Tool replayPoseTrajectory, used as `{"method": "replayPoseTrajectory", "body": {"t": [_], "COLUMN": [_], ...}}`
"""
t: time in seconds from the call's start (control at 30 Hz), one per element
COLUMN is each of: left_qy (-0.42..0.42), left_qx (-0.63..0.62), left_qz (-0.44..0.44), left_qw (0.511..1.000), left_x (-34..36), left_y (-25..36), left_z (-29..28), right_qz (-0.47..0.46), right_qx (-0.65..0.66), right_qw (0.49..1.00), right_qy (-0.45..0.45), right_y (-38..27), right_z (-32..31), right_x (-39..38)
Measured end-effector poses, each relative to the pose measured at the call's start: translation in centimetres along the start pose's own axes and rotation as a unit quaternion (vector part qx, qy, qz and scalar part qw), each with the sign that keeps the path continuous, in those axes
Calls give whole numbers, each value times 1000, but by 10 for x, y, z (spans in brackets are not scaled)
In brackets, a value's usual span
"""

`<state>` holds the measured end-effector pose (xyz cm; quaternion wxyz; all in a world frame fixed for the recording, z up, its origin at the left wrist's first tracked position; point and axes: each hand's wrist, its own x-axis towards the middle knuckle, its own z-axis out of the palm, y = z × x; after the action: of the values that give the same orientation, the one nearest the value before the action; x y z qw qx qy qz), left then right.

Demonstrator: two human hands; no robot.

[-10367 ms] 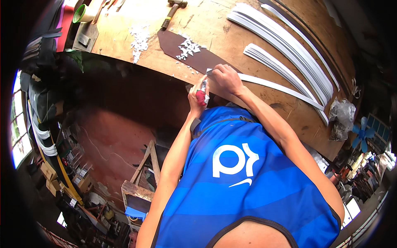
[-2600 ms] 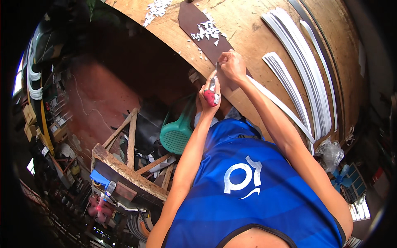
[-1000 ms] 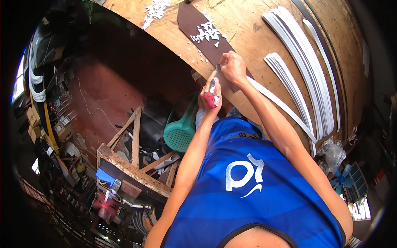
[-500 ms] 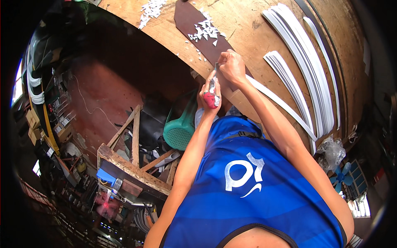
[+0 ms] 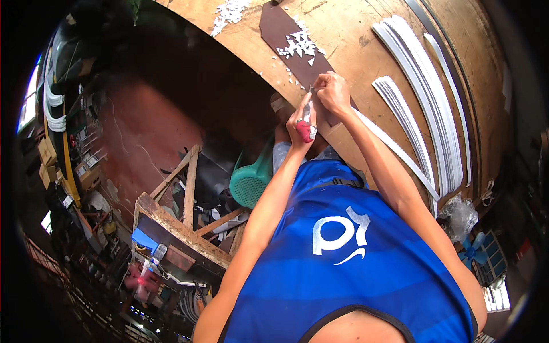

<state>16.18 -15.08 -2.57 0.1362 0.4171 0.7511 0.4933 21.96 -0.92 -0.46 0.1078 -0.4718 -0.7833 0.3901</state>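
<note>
My left hand (image 5: 297, 121) is closed round a knife whose handle is wrapped in red and white (image 5: 305, 130). Its index finger stretches up along the thin blade, which meets the brown board (image 5: 309, 69) under both hands. Right beside the tip, my right hand (image 5: 334, 94) is curled in a pinch on a white strip (image 5: 390, 142). That strip runs from under the hand toward the near right; its pinched end is hidden by the fingers. Small white triangular scraps (image 5: 301, 44) lie on the board just beyond my hands.
More scraps (image 5: 230, 14) sit near the far table edge. On the wooden table (image 5: 351, 48), bundles of white strips (image 5: 426, 97) lie to the right, with a clear plastic bag (image 5: 459, 214) nearer. A green stool (image 5: 250, 186) and a wooden frame (image 5: 183, 234) stand left of me.
The whole view has shifted slightly, so the table and hands appear farther right. Both hands keep nearly the same place on the brown board, still holding the knife and the strip.
</note>
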Motion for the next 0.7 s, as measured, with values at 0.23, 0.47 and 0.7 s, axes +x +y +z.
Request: {"method": "replayPoseTrajectory", "body": {"t": [0.23, 0.47, 0.7], "left_qy": [-27, -53, -287], "left_qx": [-45, -130, -86], "left_qz": [-121, -26, 218], "left_qw": [991, 990, 929], "left_x": [3, 101, 159], "left_y": [-9, 4, 4], "left_z": [-30, -90, -74], "right_qz": [5, -31, 144], "right_qx": [37, -38, 51], "right_qw": [999, 998, 979], "right_qy": [14, 43, 135], "right_y": [0, -3, -26], "right_z": [5, 6, -40], "right_x": [-14, -36, -66]}}
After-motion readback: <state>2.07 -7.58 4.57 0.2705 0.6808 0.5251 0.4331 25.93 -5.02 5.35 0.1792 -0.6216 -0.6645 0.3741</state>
